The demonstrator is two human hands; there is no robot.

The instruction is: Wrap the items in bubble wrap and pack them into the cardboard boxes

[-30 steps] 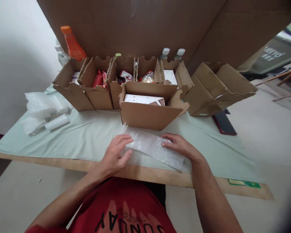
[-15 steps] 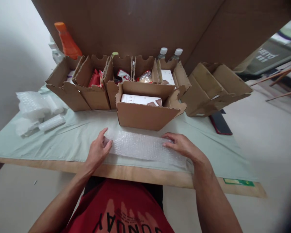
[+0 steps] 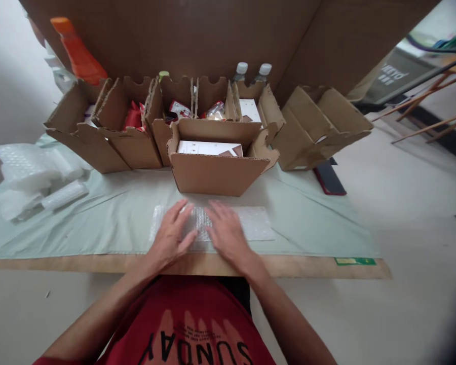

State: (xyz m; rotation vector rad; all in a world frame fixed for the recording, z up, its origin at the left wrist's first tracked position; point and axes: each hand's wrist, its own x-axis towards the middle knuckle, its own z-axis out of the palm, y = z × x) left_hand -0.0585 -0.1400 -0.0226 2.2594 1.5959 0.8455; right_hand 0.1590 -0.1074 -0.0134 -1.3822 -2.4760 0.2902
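Observation:
A strip of bubble wrap [image 3: 256,223] lies flat along the front of the cloth-covered table. My left hand [image 3: 174,232] rests on its left part, fingers stretched out. Close beside it, my right hand [image 3: 228,230] lies flat on the middle of the strip with its fingers spread. Both hands cover part of the wrap. Just behind the strip stands a cardboard bin [image 3: 216,175] holding a white box [image 3: 209,148].
Behind is a row of cardboard bins [image 3: 146,154] with red packets and a white box. Bubble wrap pieces [image 3: 26,167] lie at left. An orange bottle [image 3: 79,53] and two white-capped bottles [image 3: 264,71] stand at the back. A dark flat object [image 3: 330,178] lies at right.
My hands have come inward from the strip's ends and now lie flat near its middle. The bubble wrap now lies flatter on the cloth. The view has shifted slightly.

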